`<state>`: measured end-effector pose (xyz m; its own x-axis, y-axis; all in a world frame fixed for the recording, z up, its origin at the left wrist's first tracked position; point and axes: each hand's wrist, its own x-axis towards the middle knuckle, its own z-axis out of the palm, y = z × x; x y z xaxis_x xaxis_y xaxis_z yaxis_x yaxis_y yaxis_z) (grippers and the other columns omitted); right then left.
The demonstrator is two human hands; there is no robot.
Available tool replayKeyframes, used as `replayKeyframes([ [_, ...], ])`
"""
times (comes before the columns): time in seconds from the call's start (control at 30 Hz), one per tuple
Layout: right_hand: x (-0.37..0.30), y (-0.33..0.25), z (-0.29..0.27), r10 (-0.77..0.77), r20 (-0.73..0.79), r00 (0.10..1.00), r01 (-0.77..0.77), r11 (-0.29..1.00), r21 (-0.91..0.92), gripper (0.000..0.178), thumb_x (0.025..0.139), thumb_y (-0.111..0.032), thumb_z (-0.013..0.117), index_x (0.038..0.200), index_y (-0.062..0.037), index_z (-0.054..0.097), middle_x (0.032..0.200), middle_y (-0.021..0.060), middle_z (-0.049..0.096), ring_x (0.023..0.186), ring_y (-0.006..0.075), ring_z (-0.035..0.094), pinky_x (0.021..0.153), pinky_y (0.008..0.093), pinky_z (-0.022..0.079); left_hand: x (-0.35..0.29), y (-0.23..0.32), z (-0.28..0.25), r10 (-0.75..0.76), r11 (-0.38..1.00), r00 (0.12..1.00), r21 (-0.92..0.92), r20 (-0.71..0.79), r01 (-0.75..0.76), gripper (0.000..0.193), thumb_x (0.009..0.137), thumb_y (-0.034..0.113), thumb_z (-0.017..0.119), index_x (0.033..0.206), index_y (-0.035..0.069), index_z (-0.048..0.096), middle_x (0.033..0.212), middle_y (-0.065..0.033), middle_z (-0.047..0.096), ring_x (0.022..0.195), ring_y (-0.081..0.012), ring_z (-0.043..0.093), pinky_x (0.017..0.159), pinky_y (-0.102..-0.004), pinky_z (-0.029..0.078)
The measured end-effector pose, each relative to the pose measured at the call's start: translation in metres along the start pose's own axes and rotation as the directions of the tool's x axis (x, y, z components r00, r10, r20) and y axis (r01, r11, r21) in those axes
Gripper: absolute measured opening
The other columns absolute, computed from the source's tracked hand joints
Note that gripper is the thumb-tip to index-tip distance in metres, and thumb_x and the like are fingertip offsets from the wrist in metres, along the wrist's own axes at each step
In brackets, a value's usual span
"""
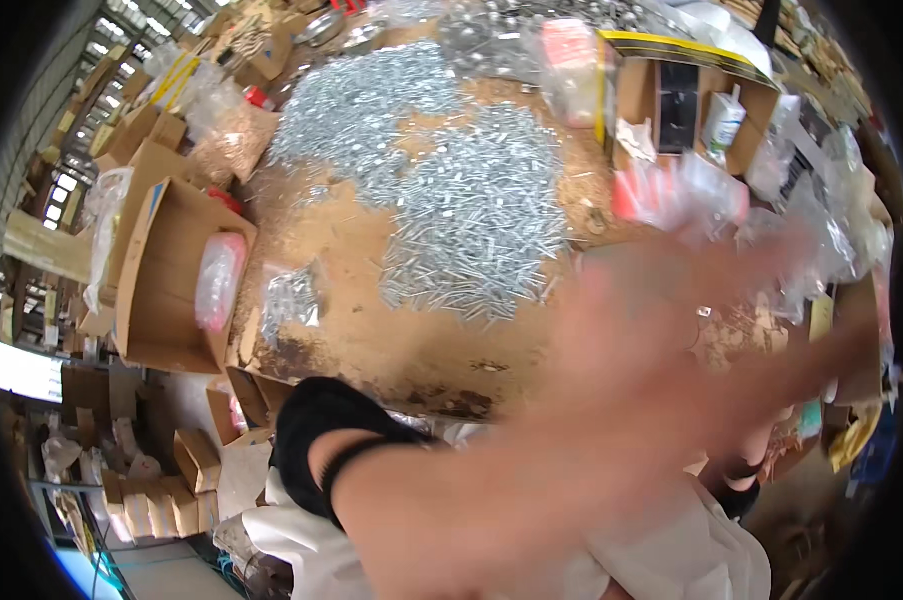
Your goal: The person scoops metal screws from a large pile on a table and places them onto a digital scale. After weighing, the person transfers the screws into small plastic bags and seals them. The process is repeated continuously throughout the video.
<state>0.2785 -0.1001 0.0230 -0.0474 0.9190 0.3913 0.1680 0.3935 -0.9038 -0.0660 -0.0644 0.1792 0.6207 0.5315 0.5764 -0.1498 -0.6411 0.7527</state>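
My left hand (671,360) reaches across to the right, close to the camera and smeared by motion. Its blurred fingers look stretched out and apart, with nothing visible in them. A black sleeve (321,420) and a thin dark band circle that arm. My right hand (756,445) is mostly hidden behind it; only a part near the dark wristband shows, and its fingers cannot be made out. Beyond the hands, a large heap of silver screws or nails (481,215) covers the worktable (371,335). A small clear bag of metal pieces (291,300) lies to the left.
An open cardboard box (171,285) at the left holds a pink-and-clear packet (221,282). Another carton (636,95) with a white bottle (723,122) stands at the back right. Red-and-clear packets (636,192) lie before it. Crumpled plastic bags (831,200) crowd the right edge.
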Motion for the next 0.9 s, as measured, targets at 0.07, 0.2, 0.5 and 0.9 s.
replayKeyframes([
  [0.07, 0.003, 0.001, -0.005, -0.005, 0.057, 0.998, 0.006, 1.0, -0.021, 0.008, 0.085, 0.001, 0.069, 0.083, -0.0025, 0.061, 0.081, 0.0075, 0.063, 0.076, 0.0201, 0.059, 0.07, 0.0326, 0.047, -0.01, -0.001, -0.014, -0.145, 0.932, 0.98, 0.312, -0.137, 0.181, 0.06, 0.083, 0.036, 0.07, 0.133, 0.005, 0.058, 0.145, -0.021, 0.048, 0.142, -0.0348, 0.038, 0.119, -0.0512, 0.017],
  [0.2, 0.008, -0.001, 0.001, 0.079, -0.026, 0.997, -0.082, 0.978, -0.192, 0.013, 0.081, -0.012, 0.067, 0.087, -0.0027, 0.06, 0.077, 0.0089, 0.063, 0.081, 0.0272, 0.062, 0.098, 0.0423, 0.048, -0.03, -0.041, -0.06, -0.319, 0.511, 0.874, 0.709, -0.367, 0.485, 0.054, 0.078, 0.021, 0.077, 0.128, 0.008, 0.061, 0.139, -0.0147, 0.052, 0.136, -0.033, 0.043, 0.117, -0.053, 0.02],
  [0.5, 0.054, -0.027, 0.029, 0.061, 0.373, 0.926, 0.141, 0.859, -0.492, 0.073, 0.07, -0.007, 0.075, 0.137, -0.0022, 0.048, 0.137, 0.0206, 0.05, 0.128, 0.0408, 0.048, 0.11, 0.0466, 0.038, -0.083, -0.211, -0.141, -0.483, 0.122, 0.702, 0.754, -0.523, 0.645, 0.081, 0.069, 0.05, 0.084, 0.13, 0.004, 0.058, 0.125, -0.0211, 0.058, 0.12, -0.0403, 0.055, 0.101, -0.0495, 0.046],
  [0.9, 0.061, -0.007, 0.026, 0.171, 0.413, 0.895, 0.099, 0.825, -0.556, 0.083, 0.07, -0.011, 0.079, 0.143, -0.0018, 0.041, 0.143, 0.0221, 0.045, 0.132, 0.0425, 0.045, 0.111, 0.0471, 0.037, -0.09, -0.253, -0.162, -0.6, 0.155, 0.545, 0.583, -0.586, 0.797, 0.077, 0.075, 0.046, 0.075, 0.137, 0.006, 0.053, 0.129, -0.023, 0.061, 0.119, -0.0406, 0.059, 0.102, -0.0492, 0.045],
])
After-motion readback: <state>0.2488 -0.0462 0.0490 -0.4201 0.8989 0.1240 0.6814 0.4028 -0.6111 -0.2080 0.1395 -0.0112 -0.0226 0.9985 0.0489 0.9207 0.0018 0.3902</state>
